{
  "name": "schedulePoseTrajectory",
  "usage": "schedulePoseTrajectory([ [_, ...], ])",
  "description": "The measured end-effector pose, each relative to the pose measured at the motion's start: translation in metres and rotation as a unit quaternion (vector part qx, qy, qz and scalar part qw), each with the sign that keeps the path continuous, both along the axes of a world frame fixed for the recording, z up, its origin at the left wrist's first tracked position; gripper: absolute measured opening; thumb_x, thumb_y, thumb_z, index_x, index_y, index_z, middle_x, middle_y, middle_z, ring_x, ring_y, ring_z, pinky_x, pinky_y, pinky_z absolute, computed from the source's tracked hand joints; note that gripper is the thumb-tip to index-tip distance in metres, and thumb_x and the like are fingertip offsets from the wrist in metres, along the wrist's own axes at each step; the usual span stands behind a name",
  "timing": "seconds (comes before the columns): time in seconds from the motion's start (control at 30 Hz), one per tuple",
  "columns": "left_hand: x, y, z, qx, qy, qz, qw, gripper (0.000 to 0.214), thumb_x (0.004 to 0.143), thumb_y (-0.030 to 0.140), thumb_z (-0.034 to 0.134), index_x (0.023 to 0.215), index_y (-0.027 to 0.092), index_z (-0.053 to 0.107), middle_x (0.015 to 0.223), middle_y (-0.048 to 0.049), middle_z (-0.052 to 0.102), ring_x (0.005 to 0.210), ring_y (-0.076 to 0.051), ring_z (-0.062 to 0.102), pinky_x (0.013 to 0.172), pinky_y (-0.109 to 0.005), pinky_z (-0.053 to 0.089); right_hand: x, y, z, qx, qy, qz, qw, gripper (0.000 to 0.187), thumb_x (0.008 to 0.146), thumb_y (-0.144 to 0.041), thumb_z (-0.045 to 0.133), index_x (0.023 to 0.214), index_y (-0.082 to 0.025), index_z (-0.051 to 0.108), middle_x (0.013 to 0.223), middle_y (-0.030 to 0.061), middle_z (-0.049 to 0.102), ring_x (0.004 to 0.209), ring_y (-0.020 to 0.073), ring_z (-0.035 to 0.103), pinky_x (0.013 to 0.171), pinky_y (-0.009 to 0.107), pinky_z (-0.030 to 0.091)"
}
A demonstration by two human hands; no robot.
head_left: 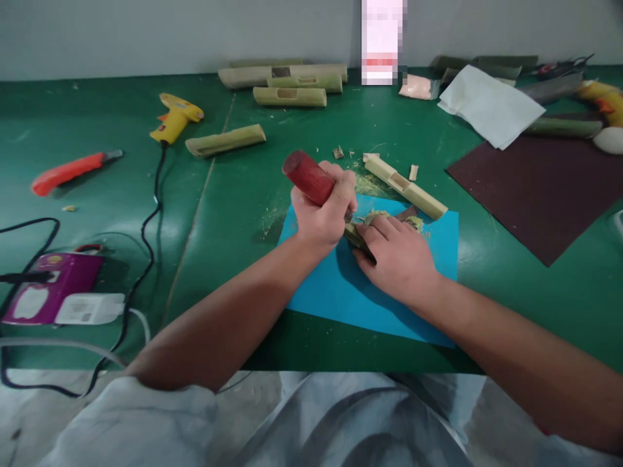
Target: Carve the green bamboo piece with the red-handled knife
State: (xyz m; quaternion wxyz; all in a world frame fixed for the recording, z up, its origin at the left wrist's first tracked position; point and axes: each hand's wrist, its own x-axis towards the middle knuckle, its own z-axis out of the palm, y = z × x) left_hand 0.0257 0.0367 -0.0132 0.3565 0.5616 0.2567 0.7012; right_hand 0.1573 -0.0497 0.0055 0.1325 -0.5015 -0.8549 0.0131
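Head view shows the left hand (325, 206) clamped on a red handle (309, 178); the right hand (402, 256), clamped on dull green bamboo (357, 237), partly covers it, over blue paper (335, 292) near the counter's (243, 214) front edge. Shavings (368, 185) and a notched piece (422, 196) lie beyond.

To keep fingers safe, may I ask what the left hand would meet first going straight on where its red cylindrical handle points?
Probably the narrow green bamboo piece held by the right hand, though depth is unclear.
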Motion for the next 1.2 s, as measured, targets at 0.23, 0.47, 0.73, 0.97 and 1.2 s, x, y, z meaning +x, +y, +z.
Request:
schedulePoseTrajectory([
  [0.23,-0.0004,-0.0042,0.0048,-0.021,0.016,-0.004,1.000,0.038,0.093,0.037,0.072,0.062,0.021,0.056,0.052,0.0053,0.054,0.044,-0.009,0.050,0.046,-0.027,0.039,-0.0004,0.0008,0.0017,-0.029,0.008,-0.017,0.999,0.028,0.098,-0.036,0.060,0.111,-0.014,0.070,0.107,0.0157,0.071,0.101,0.0312,0.065,0.084,0.042,0.048],
  [0.47,0.0019,-0.0050,0.0047,-0.014,0.025,0.005,1.000,0.045,0.093,0.039,0.072,0.057,0.021,0.051,0.050,0.0045,0.052,0.044,-0.008,0.048,0.046,-0.028,0.038,-0.0001,0.0047,-0.0034,-0.036,0.030,-0.008,0.999,0.026,0.096,-0.033,0.063,0.106,-0.011,0.071,0.105,0.0168,0.069,0.100,0.0312,0.064,0.087,0.043,0.051],
  [0.73,0.0069,-0.0033,0.0089,-0.037,-0.018,-0.014,0.999,0.048,0.089,0.037,0.075,0.052,0.021,0.047,0.043,0.0062,0.044,0.037,-0.008,0.041,0.039,-0.028,0.027,-0.0035,0.0039,-0.0060,-0.055,0.066,0.001,0.996,0.024,0.098,-0.031,0.056,0.101,-0.012,0.070,0.102,0.0160,0.068,0.096,0.0304,0.062,0.084,0.043,0.052],
  [0.97,-0.0017,-0.0056,0.0057,-0.056,-0.035,-0.038,0.997,0.042,0.088,0.027,0.071,0.054,0.021,0.047,0.041,0.0065,0.040,0.035,-0.007,0.036,0.039,-0.029,0.023,-0.0016,0.0046,-0.0056,-0.050,0.068,-0.002,0.996,0.025,0.099,-0.030,0.053,0.098,-0.012,0.070,0.100,0.0162,0.068,0.096,0.0300,0.062,0.085,0.043,0.051],
  [1.2,0.0028,0.0024,0.0008,-0.020,-0.025,-0.005,0.999,0.046,0.094,0.043,0.072,0.061,0.023,0.047,0.046,0.0062,0.048,0.040,-0.008,0.046,0.042,-0.032,0.031,-0.0017,0.0040,-0.0054,-0.054,0.065,-0.005,0.996,0.025,0.099,-0.031,0.053,0.102,-0.012,0.070,0.102,0.0156,0.069,0.098,0.0295,0.062,0.088,0.043,0.051],
])
